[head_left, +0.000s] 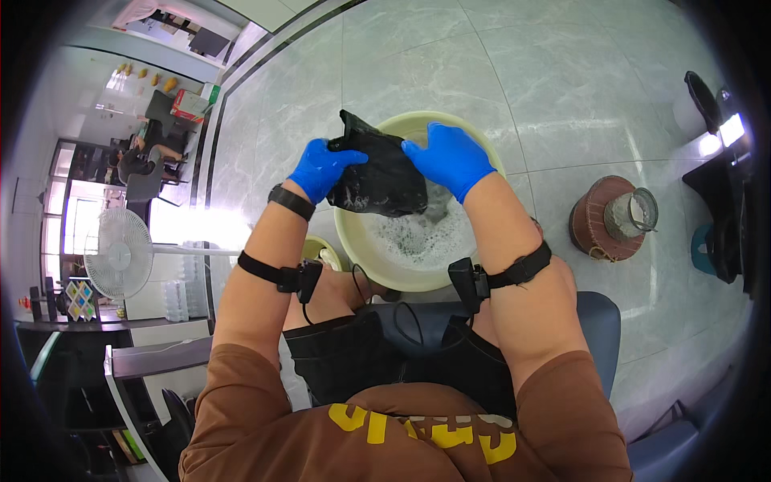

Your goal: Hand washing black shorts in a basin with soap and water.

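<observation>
A black wet cloth (384,178), perhaps a garment, hangs stretched between my blue-gloved hands. My left hand (321,167) grips its upper left part, thumb laid across the front. At its upper right edge, my right hand (451,157) is closed with the thumb against the fabric; the other fingers are mostly hidden behind. Pale suds cling to the lower left of the cloth. Beneath it stands a pale yellow basin (353,255) on the floor, holding foamy water (422,241). The cloth covers the basin's left far part.
Left of the basin is a smaller yellowish container (315,246), partly behind my left forearm. A brown round stool-like object (593,210) with a glass jar (642,210) stands to the right. A white fan (119,253) is at the left. A person (143,161) sits farther back.
</observation>
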